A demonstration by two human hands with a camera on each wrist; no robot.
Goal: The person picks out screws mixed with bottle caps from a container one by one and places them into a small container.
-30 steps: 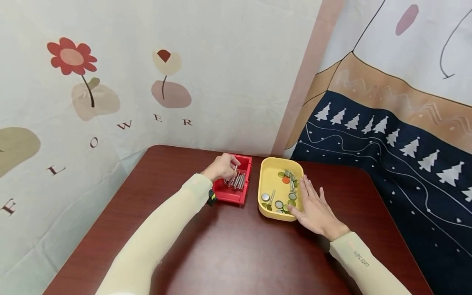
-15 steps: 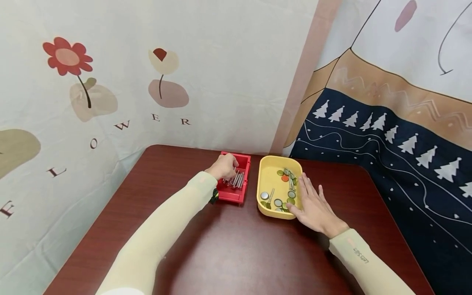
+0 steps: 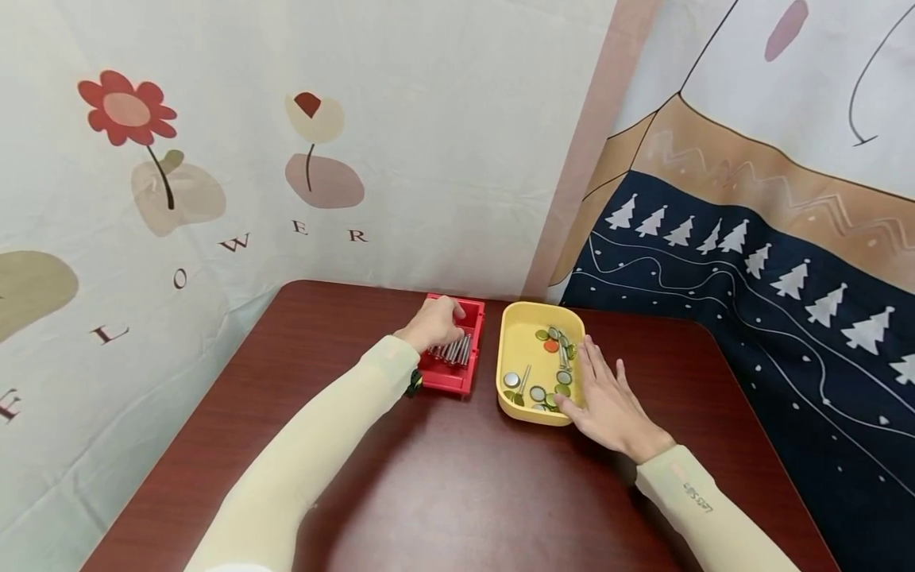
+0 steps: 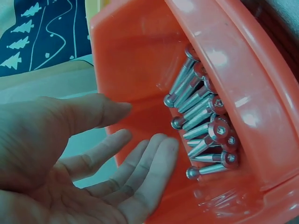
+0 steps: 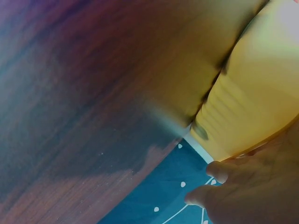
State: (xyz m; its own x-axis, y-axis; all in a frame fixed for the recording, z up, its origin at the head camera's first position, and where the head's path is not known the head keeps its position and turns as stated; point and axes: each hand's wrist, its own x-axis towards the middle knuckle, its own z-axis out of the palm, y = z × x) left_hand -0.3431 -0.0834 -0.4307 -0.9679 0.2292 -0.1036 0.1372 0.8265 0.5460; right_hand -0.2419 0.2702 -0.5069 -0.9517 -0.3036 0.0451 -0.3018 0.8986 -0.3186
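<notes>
My left hand [image 3: 431, 324] is over a red plastic bin [image 3: 446, 384]. In the left wrist view its fingers are spread and loosely bent, with nothing between them and the thumb. Beside the fingertips a row of silver bolts [image 4: 201, 112] with round socket heads lies along the bin's wall. My right hand [image 3: 613, 409] lies against the right side of a yellow tray [image 3: 525, 330], fingers straight along its wall, thumb over the near right rim. Inside the tray are several bottle caps [image 3: 563, 377], silver and green, one orange cap [image 3: 551, 346] and a few bolts [image 3: 525, 376].
Both containers stand side by side near the far edge of a dark red-brown table [image 3: 429, 477], with a narrow gap between them. Behind the table hangs a printed cloth [image 3: 443, 159] with flowers, letters and white trees on navy.
A bolt that my left hand pinched over the red bin a second ago is no longer in its fingers, which have loosened. My right hand stays against the tray.
</notes>
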